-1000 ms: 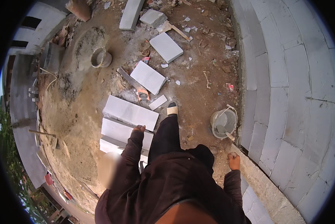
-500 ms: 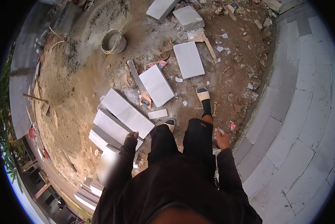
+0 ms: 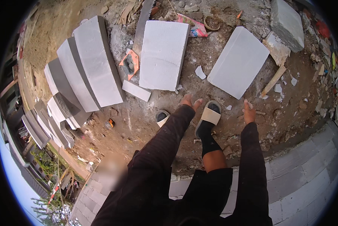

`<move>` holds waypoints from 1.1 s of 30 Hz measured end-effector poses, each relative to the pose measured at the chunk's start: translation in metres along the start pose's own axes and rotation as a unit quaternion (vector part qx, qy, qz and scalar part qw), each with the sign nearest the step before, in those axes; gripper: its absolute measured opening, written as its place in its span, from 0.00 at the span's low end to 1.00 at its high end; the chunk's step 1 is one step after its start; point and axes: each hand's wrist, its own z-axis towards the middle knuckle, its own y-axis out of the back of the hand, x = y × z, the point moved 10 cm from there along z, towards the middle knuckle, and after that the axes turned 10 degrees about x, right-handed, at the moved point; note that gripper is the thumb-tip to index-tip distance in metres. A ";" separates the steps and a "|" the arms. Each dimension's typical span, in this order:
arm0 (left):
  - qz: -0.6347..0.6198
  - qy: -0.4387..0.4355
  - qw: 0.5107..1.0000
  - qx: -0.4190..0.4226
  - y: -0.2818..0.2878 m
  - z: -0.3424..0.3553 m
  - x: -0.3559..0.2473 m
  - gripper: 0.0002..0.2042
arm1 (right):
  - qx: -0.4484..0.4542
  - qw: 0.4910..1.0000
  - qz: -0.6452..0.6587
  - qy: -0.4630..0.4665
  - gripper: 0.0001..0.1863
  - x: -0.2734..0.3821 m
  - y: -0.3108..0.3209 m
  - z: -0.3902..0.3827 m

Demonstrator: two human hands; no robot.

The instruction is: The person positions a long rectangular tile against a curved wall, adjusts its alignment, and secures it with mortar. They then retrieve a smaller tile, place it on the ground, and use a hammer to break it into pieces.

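Both of my arms reach forward over the dirt ground, toward a pale grey block [image 3: 238, 62] lying flat. My left hand [image 3: 191, 102] is empty, its thumb and fingers spread, short of the block's lower left corner and above my sandals. My right hand [image 3: 249, 112] has its fingers stretched out just below the block's near corner, apparently without contact. Left of these, another flat block [image 3: 163, 54] rests beside a handsaw with an orange handle [image 3: 130, 64]; part of the saw blade is hidden by the block. A small white offcut [image 3: 136, 90] lies near the handle.
Several long blocks [image 3: 97, 64] lie side by side at the left. An orange and black tape measure [image 3: 110, 123] is on the dirt. A thick block [image 3: 287, 24] and a piece of wood [image 3: 273, 81] lie at the right. A low block wall [image 3: 301, 169] runs behind my feet.
My view has turned and come closer to the blocks. Both hands have moved from beside my legs out toward the flat block, and their curled fingers have opened.
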 end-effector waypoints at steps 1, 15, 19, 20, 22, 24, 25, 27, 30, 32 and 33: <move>-0.020 -0.049 0.999 0.001 -0.015 0.043 -0.002 0.36 | 0.015 1.000 0.013 -0.015 0.39 -0.011 -0.020 0.040; -0.375 0.004 0.927 -0.014 0.033 -0.078 0.153 0.39 | 0.073 0.994 0.070 -0.030 0.38 0.003 -0.227 -0.157; -0.295 0.003 0.951 -0.092 0.100 -0.241 0.104 0.28 | 0.097 0.988 0.117 -0.015 0.32 0.008 -0.229 -0.312; -0.258 0.009 0.952 -0.166 0.100 -0.267 0.096 0.24 | 0.121 0.987 0.101 -0.021 0.32 0.009 -0.256 -0.368; -0.216 -0.021 0.960 -0.176 0.115 -0.372 0.096 0.21 | 0.150 0.982 0.106 -0.046 0.31 -0.010 -0.281 -0.505; -0.165 -0.048 0.970 -0.173 0.147 -0.475 0.104 0.18 | 0.174 0.975 0.116 -0.078 0.31 -0.018 -0.285 -0.637; -0.168 0.002 0.968 -0.184 0.165 -0.528 0.130 0.19 | 0.198 0.970 0.102 -0.102 0.31 -0.013 -0.282 -0.680; -0.147 0.058 0.966 -0.203 0.189 -0.636 0.162 0.20 | 0.223 0.961 0.113 -0.120 0.30 -0.009 -0.286 -0.733; -0.176 0.104 0.953 -0.223 0.220 -0.772 0.245 0.21 | 0.323 0.933 0.011 -0.159 0.29 -0.015 -0.359 -0.830; -0.209 0.153 0.937 -0.234 0.229 -0.834 0.302 0.23 | 0.340 0.924 -0.054 -0.165 0.30 -0.036 -0.389 -0.839; -0.218 0.165 0.931 -0.243 0.239 -0.863 0.330 0.24 | 0.344 0.922 -0.069 -0.166 0.31 -0.038 -0.419 -0.857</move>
